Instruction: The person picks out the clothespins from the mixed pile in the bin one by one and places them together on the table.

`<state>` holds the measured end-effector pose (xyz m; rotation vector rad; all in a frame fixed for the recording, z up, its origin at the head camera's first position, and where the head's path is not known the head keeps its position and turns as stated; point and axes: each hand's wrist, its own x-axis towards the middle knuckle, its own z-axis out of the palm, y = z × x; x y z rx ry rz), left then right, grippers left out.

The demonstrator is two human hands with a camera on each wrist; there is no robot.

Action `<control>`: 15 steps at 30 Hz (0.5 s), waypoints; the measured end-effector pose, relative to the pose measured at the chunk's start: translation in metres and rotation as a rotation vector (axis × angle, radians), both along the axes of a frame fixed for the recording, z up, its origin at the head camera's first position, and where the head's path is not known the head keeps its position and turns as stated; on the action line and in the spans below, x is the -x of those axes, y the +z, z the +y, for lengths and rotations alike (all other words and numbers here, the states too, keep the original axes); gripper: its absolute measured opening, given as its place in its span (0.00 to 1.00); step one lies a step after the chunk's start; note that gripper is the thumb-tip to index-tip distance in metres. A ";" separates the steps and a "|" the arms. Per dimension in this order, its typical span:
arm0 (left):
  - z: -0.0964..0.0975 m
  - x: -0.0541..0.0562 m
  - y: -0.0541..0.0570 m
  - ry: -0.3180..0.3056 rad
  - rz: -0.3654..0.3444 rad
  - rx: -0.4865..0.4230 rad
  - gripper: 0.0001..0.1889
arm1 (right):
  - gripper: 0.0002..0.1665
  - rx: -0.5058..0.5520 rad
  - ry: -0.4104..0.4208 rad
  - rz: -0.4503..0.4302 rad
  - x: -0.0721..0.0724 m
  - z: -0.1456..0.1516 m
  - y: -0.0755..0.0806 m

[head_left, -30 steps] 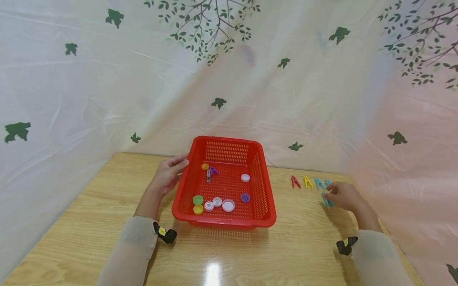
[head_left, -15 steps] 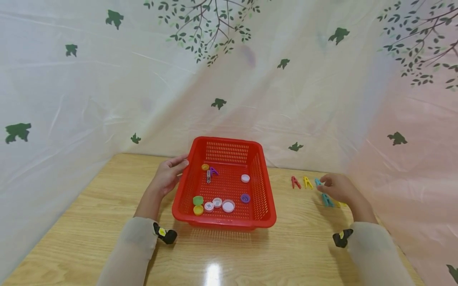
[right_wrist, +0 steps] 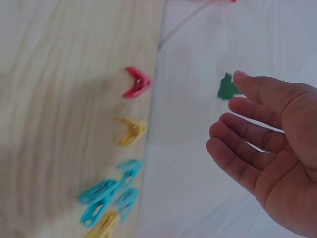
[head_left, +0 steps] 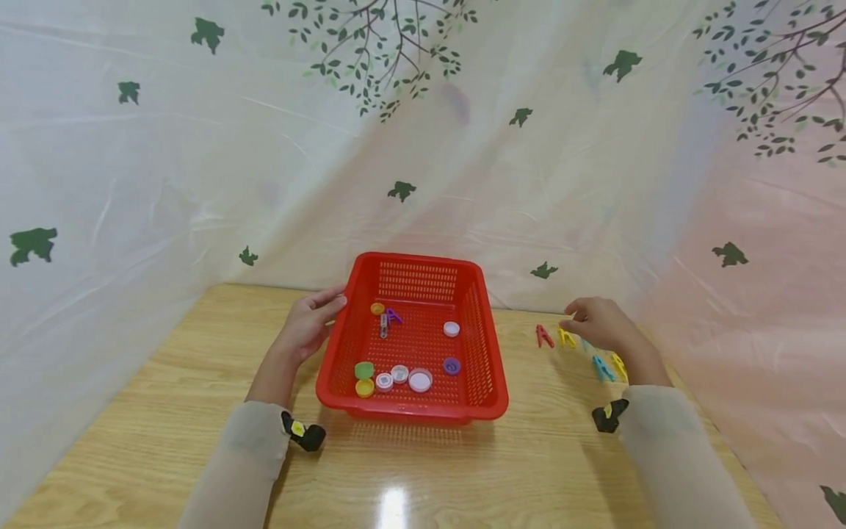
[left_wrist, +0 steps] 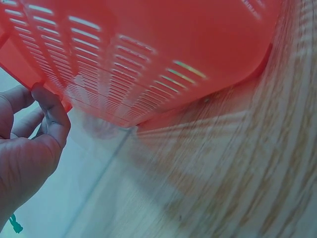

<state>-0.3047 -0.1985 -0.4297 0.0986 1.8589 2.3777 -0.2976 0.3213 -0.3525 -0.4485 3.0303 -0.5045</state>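
Observation:
A red slotted plastic basket (head_left: 413, 409) stands mid-table. My left hand (head_left: 307, 327) holds its left rim; the left wrist view puts thumb and fingers (left_wrist: 52, 111) at the rim's edge. Over the back right of the table hovers my right hand (head_left: 604, 323), fingers loosely bent and nothing between them (right_wrist: 237, 153). Beneath and beside it lie small plastic clothespins: a red one (head_left: 543, 336), a yellow one (head_left: 566, 338), several blue ones (right_wrist: 99, 193) and another yellow one (head_left: 618, 366). The hand partly hides some of the blue ones in the head view.
Inside the basket are several round caps, among them a green one (head_left: 364, 369), a white one (head_left: 420, 380) and a purple one (head_left: 452, 366). A purple clothespin (head_left: 393, 316) lies beside a slim silver piece (head_left: 383, 326). A leaf-printed curtain (head_left: 476, 184) borders the wooden table (head_left: 529, 470).
My right hand has moved left and away from me, from over the blue clothespins toward the nearer-to-basket yellow one, uncovering the other yellow one. The left hand and basket stay put.

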 end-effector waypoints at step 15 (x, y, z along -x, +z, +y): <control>-0.001 -0.001 0.000 -0.003 0.000 -0.002 0.28 | 0.24 -0.024 0.043 0.025 0.015 -0.051 0.029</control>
